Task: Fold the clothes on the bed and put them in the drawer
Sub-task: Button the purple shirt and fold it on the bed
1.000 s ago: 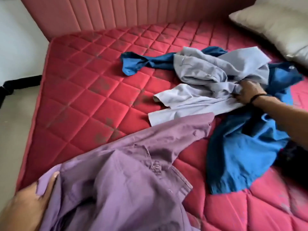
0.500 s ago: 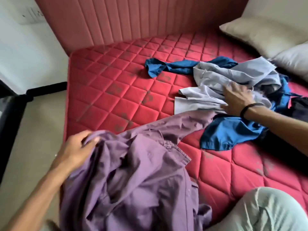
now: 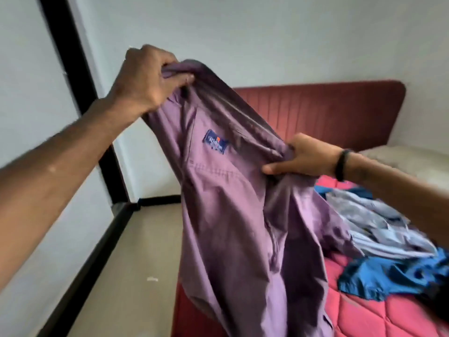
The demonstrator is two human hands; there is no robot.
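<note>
While both hands hold it up in the air, the purple shirt (image 3: 233, 215) hangs above the bed's (image 3: 364, 310) near edge, inside facing the camera w/ a blue neck label (image 3: 215, 141) showing. Left hand (image 3: 148, 79) is higher, its grip closed tight: fingers & thumb pinch one shoulder/collar end. Right hand (image 3: 303, 156), lower, w/ a black wristband (image 3: 341, 164), has fingers curled round bunched fabric at the other end. Shirt's lower part drapes down past the frame's bottom. On the red quilted mattress at right lie a grey-blue garment (image 3: 379, 227) & a blue garment (image 3: 393, 276), crumpled, touching each other. Red headboard (image 3: 340, 110) behind, against the white wall (image 3: 267, 32).
</note>
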